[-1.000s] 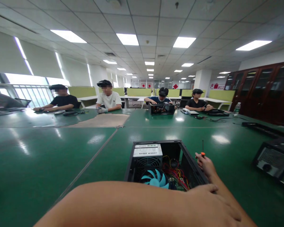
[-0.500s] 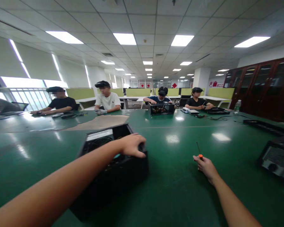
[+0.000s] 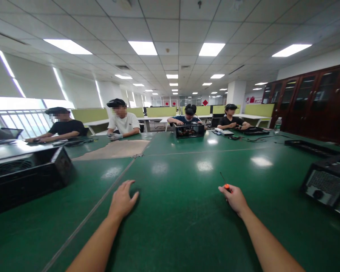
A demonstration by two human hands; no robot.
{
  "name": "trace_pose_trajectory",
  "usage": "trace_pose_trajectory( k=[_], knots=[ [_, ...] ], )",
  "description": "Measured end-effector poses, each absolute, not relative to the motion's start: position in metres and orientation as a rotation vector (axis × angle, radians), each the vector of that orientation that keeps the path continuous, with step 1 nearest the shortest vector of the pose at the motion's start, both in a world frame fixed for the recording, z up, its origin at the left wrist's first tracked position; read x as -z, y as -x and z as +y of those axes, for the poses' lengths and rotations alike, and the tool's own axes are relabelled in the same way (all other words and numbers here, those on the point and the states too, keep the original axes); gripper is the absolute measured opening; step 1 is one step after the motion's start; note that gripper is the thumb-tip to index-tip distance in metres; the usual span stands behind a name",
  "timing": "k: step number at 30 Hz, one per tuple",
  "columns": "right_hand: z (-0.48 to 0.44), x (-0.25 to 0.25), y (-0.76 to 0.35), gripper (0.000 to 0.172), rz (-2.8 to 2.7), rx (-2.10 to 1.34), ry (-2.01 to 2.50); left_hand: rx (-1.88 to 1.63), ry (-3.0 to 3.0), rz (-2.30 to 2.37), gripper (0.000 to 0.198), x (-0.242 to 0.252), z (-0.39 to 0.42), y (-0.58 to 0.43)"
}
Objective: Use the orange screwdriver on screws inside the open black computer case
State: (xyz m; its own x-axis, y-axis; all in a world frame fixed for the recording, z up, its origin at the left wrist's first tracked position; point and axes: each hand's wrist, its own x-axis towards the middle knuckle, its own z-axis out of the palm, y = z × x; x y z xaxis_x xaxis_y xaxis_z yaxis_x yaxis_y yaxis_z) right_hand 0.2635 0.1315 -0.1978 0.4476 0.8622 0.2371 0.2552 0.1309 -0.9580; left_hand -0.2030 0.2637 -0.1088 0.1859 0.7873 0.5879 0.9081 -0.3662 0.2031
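Observation:
My left hand [image 3: 122,199] is just over the green table [image 3: 170,234], thumb and fingers apart, holding nothing. To its left stands a black computer case [image 3: 25,189], apart from the hand, its upper side uncovered and a round fan grille showing inside. In my right hand [image 3: 234,199] is a screwdriver [image 3: 227,186] with an orange handle; its thin dark shaft points up and away from me. At the right edge sits a second computer case [image 3: 325,185], with a mesh panel facing me. Neither hand touches it.
A flat black panel [image 3: 311,148] lies behind the right-hand case. Brown cardboard [image 3: 116,149] covers part of the table's far left. Several people sit across the table; one person [image 3: 189,117] has both arms at an open case [image 3: 189,130]. A clear bottle [image 3: 278,124] stands far right.
The black case has gone from the middle to the far left. My left hand has let go of it and come back toward me. My right hand still holds the screwdriver.

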Motion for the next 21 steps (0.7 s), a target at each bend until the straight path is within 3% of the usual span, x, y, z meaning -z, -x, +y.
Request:
trace_pose_trajectory(
  k=[4, 8, 12, 17, 21],
  knots=[
    [0.123, 0.191, -0.269, 0.049, -0.970, -0.478, 1.414, 1.319, 2.348, -1.446, 0.040, 0.138, 0.247, 0.193],
    [0.118, 0.175, -0.258, 0.048, -0.955, -0.517, 1.400, 1.311, 2.480, -1.420, 0.035, 0.136, 0.246, 0.193],
    [0.113, 0.150, -0.216, 0.059, -0.952, -0.681, 1.365, 1.337, 2.543, -1.394, 0.034, 0.136, 0.245, 0.190],
    [0.085, 0.125, -0.130, 0.049, -1.207, -1.056, 1.263, 1.346, 2.596, -1.380, 0.031, 0.136, 0.243, 0.188],
    [0.050, 0.136, -0.077, 0.031, -1.722, -0.886, 1.273, 1.340, 2.612, -1.399, 0.030, 0.136, 0.245, 0.187]
  ],
)
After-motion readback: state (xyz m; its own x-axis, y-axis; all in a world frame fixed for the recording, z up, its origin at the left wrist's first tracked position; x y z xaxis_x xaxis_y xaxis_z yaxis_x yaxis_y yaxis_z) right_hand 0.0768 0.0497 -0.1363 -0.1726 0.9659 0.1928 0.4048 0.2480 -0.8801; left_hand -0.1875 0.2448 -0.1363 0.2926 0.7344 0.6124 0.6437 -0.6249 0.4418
